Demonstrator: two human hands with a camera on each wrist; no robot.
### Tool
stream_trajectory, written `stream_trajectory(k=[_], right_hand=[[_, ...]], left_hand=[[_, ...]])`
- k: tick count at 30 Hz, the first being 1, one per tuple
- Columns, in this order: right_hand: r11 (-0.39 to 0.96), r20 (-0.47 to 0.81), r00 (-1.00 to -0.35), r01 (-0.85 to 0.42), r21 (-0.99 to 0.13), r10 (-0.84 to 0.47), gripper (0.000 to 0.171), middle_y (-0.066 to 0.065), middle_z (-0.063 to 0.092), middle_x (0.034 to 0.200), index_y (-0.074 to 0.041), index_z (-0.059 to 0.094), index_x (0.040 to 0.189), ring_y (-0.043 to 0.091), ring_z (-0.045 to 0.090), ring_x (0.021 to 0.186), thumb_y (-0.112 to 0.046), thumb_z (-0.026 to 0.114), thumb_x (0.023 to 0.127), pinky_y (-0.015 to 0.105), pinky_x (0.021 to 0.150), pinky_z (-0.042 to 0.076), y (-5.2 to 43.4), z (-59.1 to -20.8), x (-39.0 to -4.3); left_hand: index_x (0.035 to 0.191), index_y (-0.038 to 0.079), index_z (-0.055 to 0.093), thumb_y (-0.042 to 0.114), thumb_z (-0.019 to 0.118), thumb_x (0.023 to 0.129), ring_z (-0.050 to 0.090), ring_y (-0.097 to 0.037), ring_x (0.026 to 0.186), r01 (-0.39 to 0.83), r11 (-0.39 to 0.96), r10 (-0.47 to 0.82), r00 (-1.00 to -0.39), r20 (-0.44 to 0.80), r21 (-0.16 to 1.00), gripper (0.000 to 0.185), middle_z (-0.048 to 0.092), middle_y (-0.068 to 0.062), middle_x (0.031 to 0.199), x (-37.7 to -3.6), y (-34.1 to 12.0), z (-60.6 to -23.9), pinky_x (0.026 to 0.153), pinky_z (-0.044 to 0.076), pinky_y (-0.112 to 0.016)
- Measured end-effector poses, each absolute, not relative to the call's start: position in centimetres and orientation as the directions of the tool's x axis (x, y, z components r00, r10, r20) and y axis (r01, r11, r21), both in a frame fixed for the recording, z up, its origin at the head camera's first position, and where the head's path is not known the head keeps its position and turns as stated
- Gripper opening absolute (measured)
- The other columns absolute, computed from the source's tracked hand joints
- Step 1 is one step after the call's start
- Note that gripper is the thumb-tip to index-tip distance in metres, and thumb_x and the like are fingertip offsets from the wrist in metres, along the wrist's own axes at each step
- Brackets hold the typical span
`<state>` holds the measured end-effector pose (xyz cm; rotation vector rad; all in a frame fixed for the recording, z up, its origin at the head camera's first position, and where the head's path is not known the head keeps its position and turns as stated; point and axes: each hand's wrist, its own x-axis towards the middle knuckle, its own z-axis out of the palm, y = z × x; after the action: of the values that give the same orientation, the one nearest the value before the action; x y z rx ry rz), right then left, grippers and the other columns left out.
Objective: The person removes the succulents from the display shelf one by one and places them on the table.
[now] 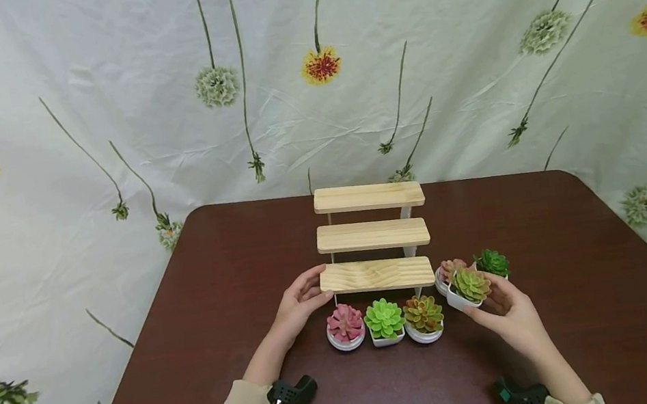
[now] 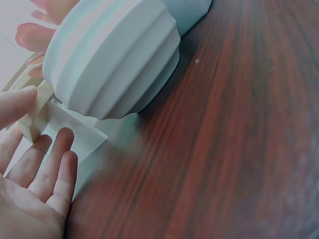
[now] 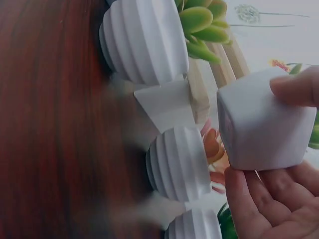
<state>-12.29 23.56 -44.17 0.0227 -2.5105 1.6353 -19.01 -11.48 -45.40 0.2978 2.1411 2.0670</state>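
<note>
My left hand (image 1: 296, 308) grips the left end of the lowest board on a three-tier wooden display stand (image 1: 377, 274). In the left wrist view the thumb lies over the board's end (image 2: 37, 117), with fingers beneath it. My right hand (image 1: 515, 316) holds a potted succulent (image 1: 470, 285), yellow-green with pinkish tips. Its smooth white square pot (image 3: 264, 124) is pinched between thumb and fingers, raised off the table in the right wrist view. Behind it stand a pale pink succulent (image 1: 449, 268) and a dark green succulent (image 1: 492, 262), both partly hidden.
Along the stand's front sit a pink succulent (image 1: 345, 323), a bright green succulent (image 1: 384, 320) and an orange-green succulent (image 1: 423, 314), all in white pots. The dark wooden table (image 1: 216, 279) ends at a floral cloth backdrop (image 1: 160, 100).
</note>
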Motion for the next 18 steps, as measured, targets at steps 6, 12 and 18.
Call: stream_trajectory(k=[6,12,18], right_hand=[[0.389,0.145,-0.989,-0.129,-0.912,0.013,0.058,0.029,0.054,0.121,0.007,0.046,0.128,-0.008,0.052,0.098,0.002,0.073,0.077,0.011,0.08,0.043,24.1,-44.9,-11.8],[0.361,0.161,-0.985,-0.173,-0.916,-0.063,0.059,0.029,0.054,0.119,0.01,0.046,0.127,-0.005,0.054,0.097,0.007,0.073,0.074,0.012,0.08,0.043,24.5,-45.8,-11.6],[0.366,0.179,-0.98,-0.198,-0.909,-0.086,0.058,0.023,0.056,0.116,0.01,0.047,0.124,-0.004,0.054,0.096,0.008,0.073,0.072,0.011,0.081,0.042,24.7,-46.4,-11.6]], left_hand=[[0.135,0.0,0.046,0.001,0.064,0.087,0.057,-0.029,0.101,0.045,0.029,0.246,-0.969,0.036,0.999,0.052,0.051,-0.023,0.13,-19.0,-11.5,-45.3,0.081,0.046,-0.022],[0.136,0.001,0.046,0.002,0.064,0.087,0.057,-0.028,0.101,0.041,0.033,0.243,-0.969,0.032,0.999,0.052,0.05,-0.022,0.131,-19.1,-11.5,-45.4,0.082,0.046,-0.022],[0.136,0.0,0.046,0.001,0.064,0.087,0.056,-0.033,0.103,0.046,0.02,0.247,-0.968,0.04,0.999,0.052,0.05,-0.023,0.131,-19.0,-11.5,-45.5,0.081,0.046,-0.022]])
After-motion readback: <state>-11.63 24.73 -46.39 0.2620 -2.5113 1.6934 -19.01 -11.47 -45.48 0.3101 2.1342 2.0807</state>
